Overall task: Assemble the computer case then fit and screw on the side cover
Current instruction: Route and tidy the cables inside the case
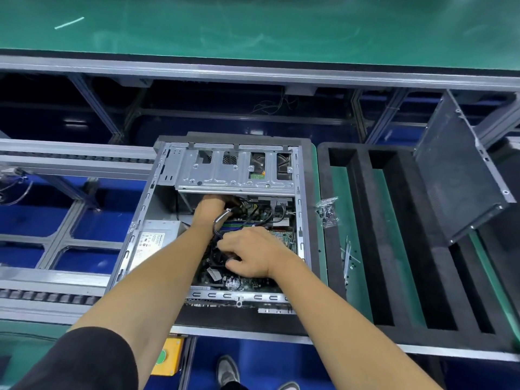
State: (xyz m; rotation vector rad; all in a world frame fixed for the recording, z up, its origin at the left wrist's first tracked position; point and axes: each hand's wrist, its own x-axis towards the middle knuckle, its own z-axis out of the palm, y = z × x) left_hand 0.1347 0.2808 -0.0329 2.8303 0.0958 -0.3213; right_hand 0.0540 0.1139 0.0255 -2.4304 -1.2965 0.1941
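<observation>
Left hand (209, 206) gripping cables (222, 218), right hand (249, 253) curled on wiring, both inside open computer case (157, 192).

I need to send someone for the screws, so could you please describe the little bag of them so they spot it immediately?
Start from the open computer case lying on its side. Just right of it, on the green strip before the black foam tray, lies a small clear plastic bag. It is crinkled, shiny and holds dark screws, unlike the flat white ties nearer you.
</observation>
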